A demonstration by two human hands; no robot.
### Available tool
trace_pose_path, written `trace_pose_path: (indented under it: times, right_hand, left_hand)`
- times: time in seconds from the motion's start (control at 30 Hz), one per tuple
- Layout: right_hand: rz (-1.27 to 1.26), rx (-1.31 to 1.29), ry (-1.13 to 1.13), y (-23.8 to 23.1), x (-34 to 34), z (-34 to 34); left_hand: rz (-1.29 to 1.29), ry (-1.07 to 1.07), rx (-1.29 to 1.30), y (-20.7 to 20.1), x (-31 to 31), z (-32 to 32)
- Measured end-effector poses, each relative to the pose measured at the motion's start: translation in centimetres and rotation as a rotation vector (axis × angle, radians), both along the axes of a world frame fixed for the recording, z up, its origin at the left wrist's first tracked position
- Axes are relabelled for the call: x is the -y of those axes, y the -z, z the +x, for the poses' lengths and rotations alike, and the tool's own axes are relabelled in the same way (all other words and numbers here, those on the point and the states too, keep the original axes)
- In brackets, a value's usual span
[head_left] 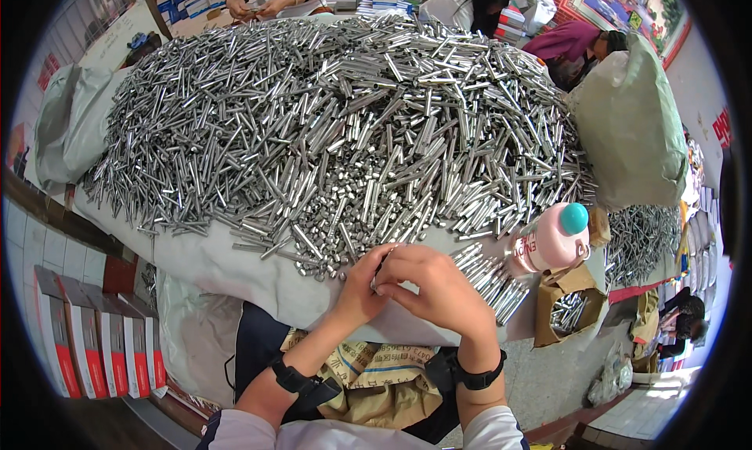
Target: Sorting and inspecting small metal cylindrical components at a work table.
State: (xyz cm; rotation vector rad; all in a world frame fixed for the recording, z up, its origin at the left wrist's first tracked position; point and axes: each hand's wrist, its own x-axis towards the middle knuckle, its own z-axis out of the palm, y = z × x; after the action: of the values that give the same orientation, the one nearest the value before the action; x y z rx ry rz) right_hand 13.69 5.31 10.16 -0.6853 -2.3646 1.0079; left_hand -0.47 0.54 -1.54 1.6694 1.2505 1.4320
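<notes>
My left hand [360,289] and my right hand [429,284] meet over the near edge of the table, fingers closed together. A small dark and silvery bit shows between the fingertips, too hidden to name. Just beyond them lies a patch of short silver metal pieces [366,195], part of a wide heap of slim silver metal tubes [258,109]. Right of my right hand, several finished-looking metal tubes [492,281] lie side by side in a row on the pale table cover [204,254].
A pink bottle [548,237] with a teal cap stands at the right, behind an open cardboard box [558,293] holding metal tubes. Pale sacks [633,129] flank the heap. Red-and-white boxes [102,340] stand lower left. Other people [274,0] sit across the table.
</notes>
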Motion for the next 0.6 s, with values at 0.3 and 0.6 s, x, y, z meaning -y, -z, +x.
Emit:
trace_pose_path:
  times: [0.3, 0.6]
  right_hand:
    - [-0.009, -0.007, 0.116, -0.7, 0.0, -0.2]
    - [-0.003, -0.042, 0.102, 1.6, -0.9, -0.3]
  left_hand:
    - [-0.125, 0.012, -0.018, -0.1, 0.0, 0.0]
    - [-0.069, -0.02, -0.045, 0.0, -0.1, 0.1]
